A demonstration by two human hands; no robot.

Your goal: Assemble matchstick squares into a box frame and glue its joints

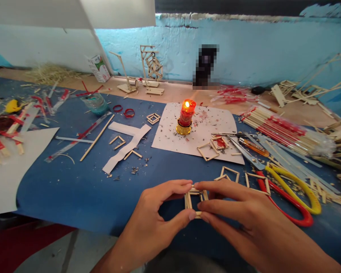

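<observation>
blue tabletop [82,197], runs out of view, 1 | white sheet [165,132] under the lamp, 1 | my left hand [156,216] + right hand [250,212], forearms cut off, fingers pinching the stick frame | scissors [263,166], 1 pair, right of that | lit red lamp [187,113], just 1, beyond my hands | stick frame [188,201], 1, between my hands, right side kinda hidden by fingers | red rings [129,116], 2

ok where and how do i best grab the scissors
Best by the red loop and yellow loop, coming in from the near right: the scissors lie flat, loops toward your right hand, blades pointing away. Probably mind the stick frame by the red handle.
</observation>
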